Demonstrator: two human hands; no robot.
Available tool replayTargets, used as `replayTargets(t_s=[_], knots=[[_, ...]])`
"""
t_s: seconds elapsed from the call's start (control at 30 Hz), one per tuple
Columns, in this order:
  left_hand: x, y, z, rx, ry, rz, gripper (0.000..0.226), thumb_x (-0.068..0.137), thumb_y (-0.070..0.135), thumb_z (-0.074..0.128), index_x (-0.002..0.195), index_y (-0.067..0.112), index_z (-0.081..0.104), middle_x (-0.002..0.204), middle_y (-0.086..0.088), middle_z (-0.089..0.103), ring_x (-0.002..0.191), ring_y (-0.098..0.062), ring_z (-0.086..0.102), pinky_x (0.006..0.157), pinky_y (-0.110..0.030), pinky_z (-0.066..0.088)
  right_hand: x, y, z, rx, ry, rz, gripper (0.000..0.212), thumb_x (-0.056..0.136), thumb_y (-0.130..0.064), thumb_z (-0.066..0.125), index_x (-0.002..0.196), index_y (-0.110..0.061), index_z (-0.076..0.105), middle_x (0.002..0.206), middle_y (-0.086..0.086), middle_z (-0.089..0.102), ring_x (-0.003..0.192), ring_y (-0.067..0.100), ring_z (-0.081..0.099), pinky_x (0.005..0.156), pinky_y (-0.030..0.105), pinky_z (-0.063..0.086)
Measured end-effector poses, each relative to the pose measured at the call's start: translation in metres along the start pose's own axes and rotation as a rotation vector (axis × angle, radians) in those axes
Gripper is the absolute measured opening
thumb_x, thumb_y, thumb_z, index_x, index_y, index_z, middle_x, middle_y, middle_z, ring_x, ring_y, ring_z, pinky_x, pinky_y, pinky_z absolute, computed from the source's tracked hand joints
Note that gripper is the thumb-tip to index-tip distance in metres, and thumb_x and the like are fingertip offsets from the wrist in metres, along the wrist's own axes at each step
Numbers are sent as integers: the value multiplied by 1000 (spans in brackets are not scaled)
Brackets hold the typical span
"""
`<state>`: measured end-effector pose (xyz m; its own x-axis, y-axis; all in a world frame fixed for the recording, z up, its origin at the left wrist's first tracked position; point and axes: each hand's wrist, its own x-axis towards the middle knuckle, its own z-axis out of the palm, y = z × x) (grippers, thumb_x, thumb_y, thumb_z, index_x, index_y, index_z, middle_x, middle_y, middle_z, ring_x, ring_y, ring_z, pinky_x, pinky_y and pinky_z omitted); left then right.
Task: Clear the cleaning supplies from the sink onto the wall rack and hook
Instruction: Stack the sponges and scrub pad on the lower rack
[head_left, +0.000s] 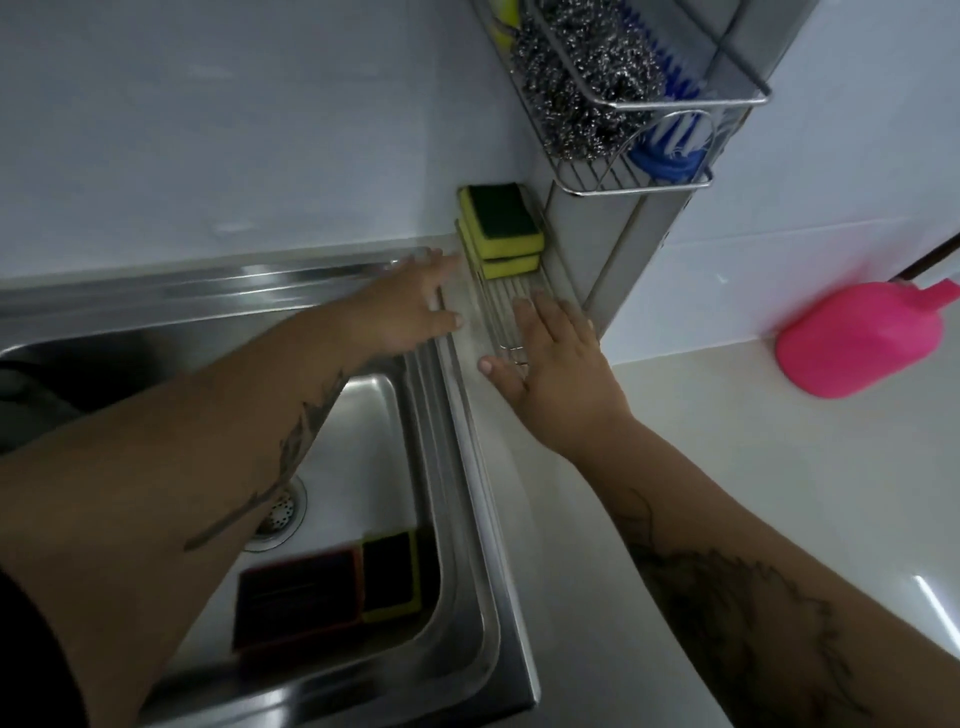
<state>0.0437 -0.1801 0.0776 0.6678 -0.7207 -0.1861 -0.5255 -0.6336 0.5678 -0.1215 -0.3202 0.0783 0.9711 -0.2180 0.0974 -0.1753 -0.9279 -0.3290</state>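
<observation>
Two yellow-and-green sponges (501, 223) are stacked at the far end of a low wire rack (511, 299) beside the sink. My left hand (410, 306) lies flat on the sink's rim just left of that rack, fingers apart. My right hand (550, 353) rests open on the rack's near end. Above, a wall rack (644, 184) holds steel wool (582, 83), a blue brush (670, 140) and something yellow (506, 23). Down in the steel sink (467, 467) lie a red-edged sponge (296, 597) and a yellow-edged sponge (389, 579), side by side.
A pink bottle (862, 338) lies on the white counter (753, 467) at the right, near the wall. The sink's drain (280, 514) shows under my left forearm. A grey vertical post (608, 249) carries the wall rack in the corner.
</observation>
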Motion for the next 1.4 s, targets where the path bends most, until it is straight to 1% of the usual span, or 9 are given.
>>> replayTargets(t_s=[0.13, 0.23, 0.57, 0.7, 0.9, 1.03, 1.13, 1.23, 1.4], knots=[[-63, -33, 31, -69, -77, -105, 76, 89, 34, 66, 152, 21, 26, 158, -7, 31, 141, -23, 33, 105, -24, 25, -39, -21, 11, 37, -18, -53, 71, 95, -53, 44, 150, -12, 28, 159, 13, 23, 148, 31, 11, 120, 49, 12], [-104, -67, 72, -80, -216, -196, 80, 90, 37, 64, 154, 23, 20, 161, -2, 23, 144, -19, 27, 110, -23, 20, -64, -29, 32, 70, -133, -43, 72, 93, -55, 42, 152, -19, 21, 162, 6, 15, 149, 24, 2, 120, 49, 9], [-168, -119, 184, 241, -573, -152, 101, 69, 52, 72, 151, 35, 17, 156, 3, 29, 137, -25, 37, 106, -45, 40, -96, -34, 89, 9, -217, -24, 78, 92, -61, 37, 154, -23, 8, 164, 3, 1, 149, 19, -5, 117, 39, -4], [-161, -118, 203, 342, -534, -127, 108, 62, 61, 73, 148, 29, 18, 151, -3, 35, 128, -29, 45, 100, -46, 45, -95, -33, 91, 6, -177, 0, 79, 92, -61, 38, 154, -21, 10, 164, 3, 8, 150, 19, 1, 118, 38, -1], [-151, -115, 209, 454, -404, -25, 79, 67, 55, 71, 131, 22, 38, 124, -7, 54, 105, -29, 58, 83, -41, 50, -93, -33, 92, -2, -147, 6, 80, 91, -60, 41, 154, -20, 10, 163, 3, 13, 149, 18, 5, 118, 38, 1], [-147, -111, 185, 202, -443, -147, 76, 61, 57, 72, 126, 30, 44, 127, -1, 56, 112, -25, 57, 99, -40, 38, -91, -34, 87, 33, -185, -14, 83, 91, -63, 38, 155, -21, 5, 164, 2, 5, 150, 17, -1, 119, 38, 0], [-149, -108, 145, -21, -387, -222, 80, 59, 51, 75, 131, 31, 46, 128, 2, 56, 109, -19, 57, 91, -32, 45, -81, -29, 72, 157, -220, -37, 84, 92, -59, 44, 155, -20, 5, 164, 2, 5, 149, 15, 3, 119, 33, 4], [-129, -102, 87, -147, -254, -209, 63, 56, 43, 78, 113, 25, 57, 110, 1, 64, 96, -18, 62, 86, -37, 52, -54, -18, 41, 219, -137, 4, 77, 92, -51, 51, 154, -21, 15, 160, 3, 21, 145, 19, 18, 113, 27, 12], [-59, -62, -12, -182, 51, -147, 61, 56, 38, 83, 111, 38, 56, 99, 20, 63, 88, -1, 61, 73, -20, 48, -17, -6, -2, 169, 48, 20, 60, 93, -44, 52, 147, -24, 34, 118, 2, 64, 109, 22, 53, 87, 34, 45]])
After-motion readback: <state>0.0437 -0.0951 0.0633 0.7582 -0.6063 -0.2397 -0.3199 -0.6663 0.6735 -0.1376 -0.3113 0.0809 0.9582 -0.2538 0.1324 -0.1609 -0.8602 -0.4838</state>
